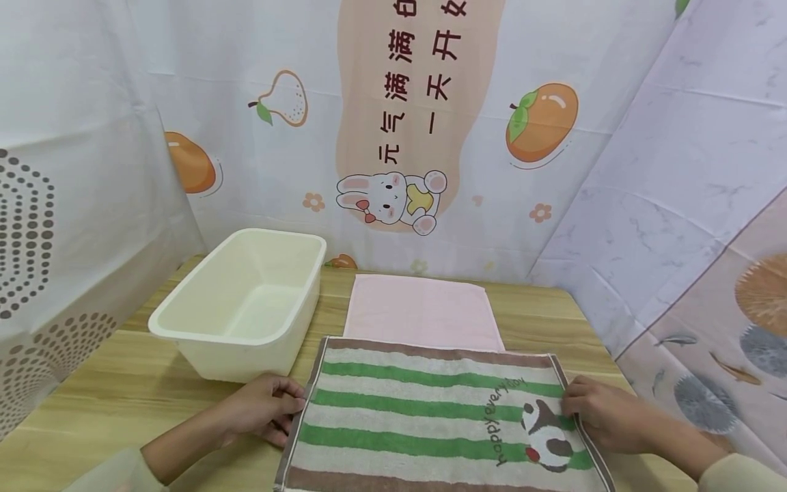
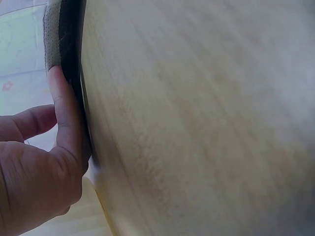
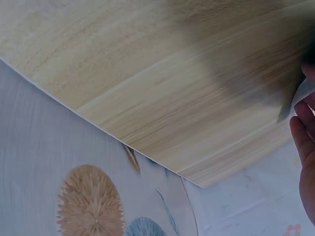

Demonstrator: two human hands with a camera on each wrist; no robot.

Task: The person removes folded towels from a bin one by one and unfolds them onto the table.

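A striped towel (image 1: 418, 413) in green, off-white and brown, with a panda picture and lettering at its right end, lies spread at the front of the table in the head view. My left hand (image 1: 258, 410) pinches its left edge; the left wrist view shows the fingers at the grey towel border (image 2: 52, 39). On the opposite side, my right hand (image 1: 605, 413) grips the right edge near the panda. Only part of that hand (image 3: 306, 142) enters the right wrist view, with a bit of towel between thumb and fingers. A pink cloth (image 1: 424, 311) lies flat just behind the striped towel, its front side covered.
A cream plastic basin (image 1: 212, 338) stands at the back left of the wooden table (image 1: 531, 314), beyond my left hand. Printed curtains (image 1: 246, 171) hang behind the table and along both sides.
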